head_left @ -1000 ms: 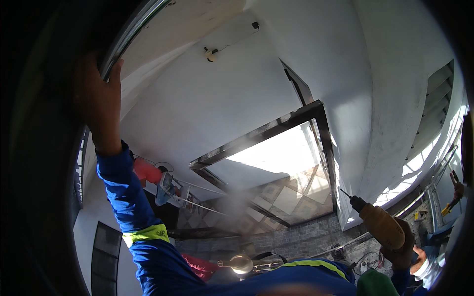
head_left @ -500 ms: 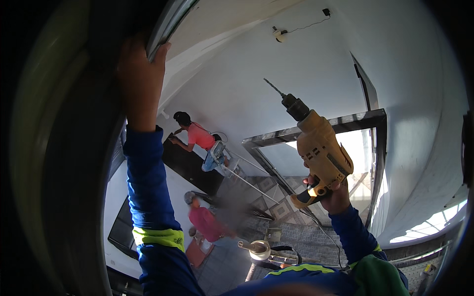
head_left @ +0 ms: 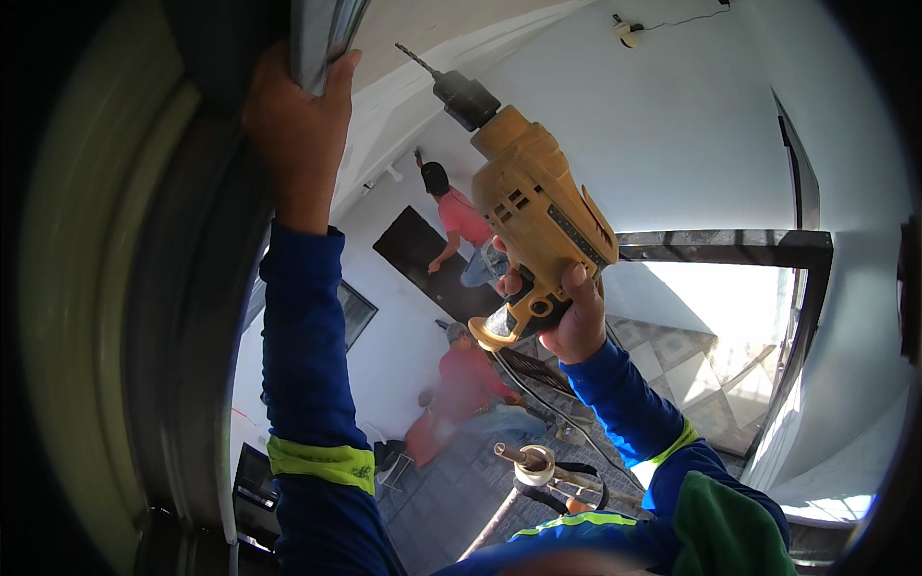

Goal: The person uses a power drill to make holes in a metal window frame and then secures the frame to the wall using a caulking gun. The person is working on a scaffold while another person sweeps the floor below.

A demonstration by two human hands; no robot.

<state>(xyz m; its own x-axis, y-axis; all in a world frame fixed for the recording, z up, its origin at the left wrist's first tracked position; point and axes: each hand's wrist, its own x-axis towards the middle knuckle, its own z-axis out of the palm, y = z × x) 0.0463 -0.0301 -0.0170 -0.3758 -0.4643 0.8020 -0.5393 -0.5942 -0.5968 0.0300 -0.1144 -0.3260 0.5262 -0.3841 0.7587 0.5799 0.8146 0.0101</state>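
Note:
Up at the top left, my left hand (head_left: pixel 305 134) is closed round the lower end of a grey metal channel (head_left: pixel 325 43), its thumb along the right side. My right hand (head_left: pixel 579 324) grips a yellow corded power drill (head_left: pixel 538 192) by its handle, right of the middle. The drill tilts up and to the left; its long bit (head_left: pixel 417 60) points toward the channel but stays apart from it. From the handle's base a dark cord (head_left: pixel 557 408) runs down to the right. Whether a finger presses the trigger is hard to see.
Below, one person in a pink shirt (head_left: pixel 463 219) works by a dark door (head_left: pixel 408 240); another (head_left: pixel 466 374) is bent low amid a dusty blur. A pole with a pale collar (head_left: pixel 534 465) rises close to me. At right is a dark-framed opening (head_left: pixel 816 288); a small camera (head_left: pixel 627 34) hangs above.
My right hand has brought the drill up and to the left, nearer the metal channel. My left hand keeps its hold. The view has shifted, and the far person has raised an arm.

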